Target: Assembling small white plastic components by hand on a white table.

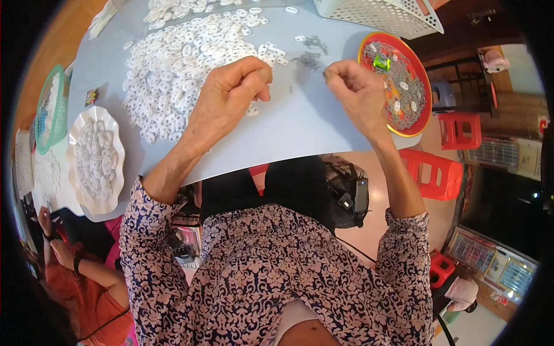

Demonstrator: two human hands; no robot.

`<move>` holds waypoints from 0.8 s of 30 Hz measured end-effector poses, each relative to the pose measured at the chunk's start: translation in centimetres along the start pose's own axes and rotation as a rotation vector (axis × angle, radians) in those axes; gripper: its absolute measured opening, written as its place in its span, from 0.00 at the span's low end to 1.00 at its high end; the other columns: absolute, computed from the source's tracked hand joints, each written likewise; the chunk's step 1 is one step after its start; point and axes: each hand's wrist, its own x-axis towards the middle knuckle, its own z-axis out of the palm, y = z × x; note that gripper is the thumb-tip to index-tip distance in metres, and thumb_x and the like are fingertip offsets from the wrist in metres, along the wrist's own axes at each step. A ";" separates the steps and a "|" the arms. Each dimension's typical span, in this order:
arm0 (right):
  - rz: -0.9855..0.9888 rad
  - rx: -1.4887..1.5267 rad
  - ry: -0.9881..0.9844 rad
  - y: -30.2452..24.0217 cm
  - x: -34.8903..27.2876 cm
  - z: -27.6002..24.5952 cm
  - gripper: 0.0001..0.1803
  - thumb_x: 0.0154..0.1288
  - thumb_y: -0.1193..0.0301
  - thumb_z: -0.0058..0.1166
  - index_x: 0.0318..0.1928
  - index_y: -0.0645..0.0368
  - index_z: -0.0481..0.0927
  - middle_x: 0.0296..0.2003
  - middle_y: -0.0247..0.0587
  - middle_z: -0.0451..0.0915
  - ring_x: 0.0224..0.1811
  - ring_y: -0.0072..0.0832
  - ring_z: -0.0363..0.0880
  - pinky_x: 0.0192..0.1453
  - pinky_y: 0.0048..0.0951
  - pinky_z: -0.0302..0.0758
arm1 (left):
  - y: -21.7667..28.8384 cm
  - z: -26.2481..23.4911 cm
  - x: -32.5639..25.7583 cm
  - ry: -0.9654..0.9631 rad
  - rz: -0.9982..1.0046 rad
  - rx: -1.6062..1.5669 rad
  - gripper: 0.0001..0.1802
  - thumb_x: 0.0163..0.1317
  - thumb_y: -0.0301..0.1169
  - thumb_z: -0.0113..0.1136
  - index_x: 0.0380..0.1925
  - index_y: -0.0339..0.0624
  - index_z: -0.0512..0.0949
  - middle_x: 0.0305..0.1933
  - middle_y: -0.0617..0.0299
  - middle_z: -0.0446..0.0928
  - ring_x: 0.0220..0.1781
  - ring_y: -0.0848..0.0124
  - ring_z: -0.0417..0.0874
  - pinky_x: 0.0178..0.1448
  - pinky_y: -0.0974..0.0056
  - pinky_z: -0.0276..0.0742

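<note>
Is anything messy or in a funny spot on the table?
Mostly it is tidy heaps. A few white rings and a small grey bit lie loose on the table, away from the big white pile. One bright green piece stands out in the red plate of grey metal parts.

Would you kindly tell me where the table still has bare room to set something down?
Bare sheet lies along the near table edge, between the left hand and right hand. Crowded: the white ring pile behind the left hand, and the red plate at right.

Home piecework spot: parts-heaped table [300,124], plastic stools [433,173].
</note>
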 end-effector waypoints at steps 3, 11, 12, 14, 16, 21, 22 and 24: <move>-0.043 -0.170 -0.069 -0.6 -0.1 -0.3 0.02 0.60 0.78 0.54 0.34 0.64 0.78 0.22 0.25 0.74 0.22 0.09 0.66 0.25 0.15 0.64 | 0.2 -0.2 -0.1 0.004 -0.024 0.015 0.11 0.66 0.31 0.47 0.31 0.36 0.76 0.23 0.66 0.74 0.29 0.80 0.72 0.36 0.72 0.69; -0.391 -0.791 -0.085 -1.4 0.4 -0.3 0.09 0.55 0.76 0.57 0.39 0.62 0.77 0.28 0.44 0.78 0.24 0.38 0.77 0.30 0.33 0.75 | 0.4 -0.7 0.3 0.066 -0.008 -0.018 0.13 0.68 0.33 0.47 0.31 0.35 0.76 0.23 0.66 0.74 0.29 0.79 0.73 0.37 0.71 0.70; -0.408 -0.750 -0.141 -2.4 0.2 -0.2 0.09 0.55 0.77 0.56 0.39 0.62 0.77 0.30 0.44 0.77 0.27 0.41 0.77 0.31 0.35 0.75 | 0.4 -0.8 0.3 0.070 -0.010 -0.017 0.13 0.68 0.33 0.47 0.31 0.35 0.76 0.23 0.66 0.74 0.29 0.79 0.73 0.37 0.71 0.70; -0.429 -0.707 -0.197 -3.1 0.4 0.7 0.10 0.55 0.77 0.56 0.39 0.61 0.76 0.33 0.43 0.76 0.29 0.44 0.77 0.32 0.37 0.75 | 0.4 -0.9 0.4 0.068 0.008 -0.013 0.13 0.67 0.32 0.47 0.31 0.35 0.76 0.23 0.66 0.74 0.29 0.79 0.73 0.37 0.72 0.70; -0.584 -0.589 -0.332 -2.9 0.9 1.6 0.08 0.55 0.78 0.53 0.37 0.62 0.76 0.33 0.43 0.76 0.31 0.42 0.77 0.34 0.37 0.75 | 0.2 -1.0 0.5 0.078 -0.009 -0.012 0.13 0.67 0.32 0.47 0.31 0.35 0.76 0.23 0.66 0.74 0.28 0.79 0.73 0.37 0.72 0.70; -0.619 -0.700 -0.517 -3.2 1.9 2.0 0.03 0.51 0.78 0.50 0.29 0.64 0.74 0.30 0.46 0.74 0.36 0.44 0.77 0.37 0.38 0.77 | -0.9 -0.3 0.0 0.042 -0.007 0.015 0.09 0.64 0.30 0.47 0.31 0.37 0.76 0.22 0.66 0.73 0.27 0.79 0.71 0.33 0.72 0.68; -0.616 -0.738 -0.533 -3.3 1.9 1.9 0.03 0.50 0.78 0.50 0.28 0.64 0.73 0.30 0.47 0.73 0.36 0.44 0.77 0.37 0.38 0.77 | -0.9 -0.1 -0.1 0.020 0.043 0.061 0.09 0.64 0.29 0.47 0.31 0.37 0.75 0.22 0.65 0.73 0.26 0.78 0.71 0.32 0.71 0.68; -0.651 -0.758 -0.515 -3.1 2.0 2.1 0.03 0.51 0.78 0.50 0.27 0.65 0.73 0.30 0.48 0.73 0.35 0.45 0.77 0.37 0.39 0.76 | -0.8 0.4 -0.3 -0.023 0.139 0.126 0.08 0.63 0.28 0.48 0.30 0.35 0.73 0.20 0.61 0.72 0.25 0.76 0.71 0.30 0.68 0.69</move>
